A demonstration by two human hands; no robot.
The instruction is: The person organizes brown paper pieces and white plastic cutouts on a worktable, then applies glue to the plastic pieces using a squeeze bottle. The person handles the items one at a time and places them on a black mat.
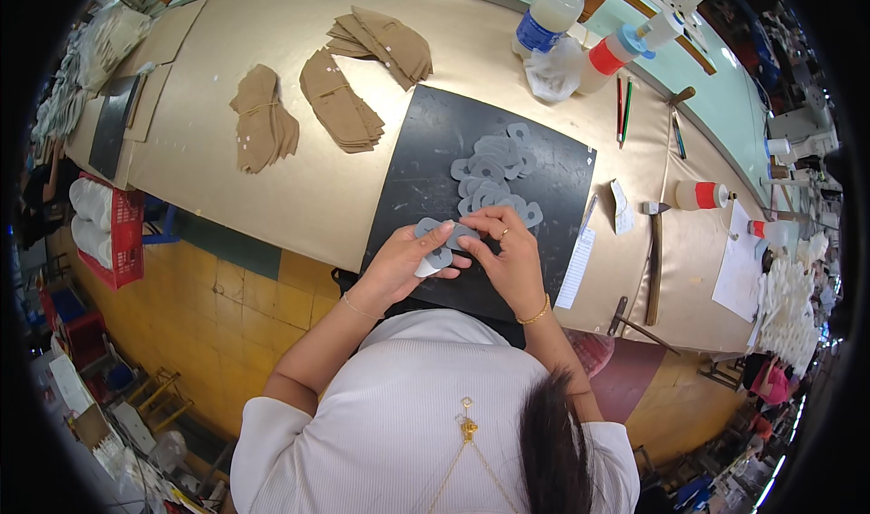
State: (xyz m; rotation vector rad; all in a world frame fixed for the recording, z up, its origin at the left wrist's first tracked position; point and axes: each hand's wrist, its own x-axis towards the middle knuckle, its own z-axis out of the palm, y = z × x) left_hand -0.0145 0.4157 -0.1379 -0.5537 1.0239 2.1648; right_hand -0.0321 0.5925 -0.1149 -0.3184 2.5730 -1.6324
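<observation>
My left hand (397,265) is closed around several flat grey cut pieces (439,258) with rounded ends, the thumb pressed on top. Close beside it, my right hand (509,249) pinches another grey piece (462,236) between thumb and fingers. Both hands are just above the near part of a black cutting mat (426,151). Beyond my right hand, a loose heap of similar grey pieces (489,171) lies on the mat. Whether the piece in my right hand touches those in my left is hard to make out.
Left of the mat lie bundles of brown cut pieces (341,101). Bottles (551,14) stand at the far right, near pencils (623,111). A hammer (654,260), a ruler (576,265) and paper sheets (736,260) lie right. A red basket (127,237) stands left of the table.
</observation>
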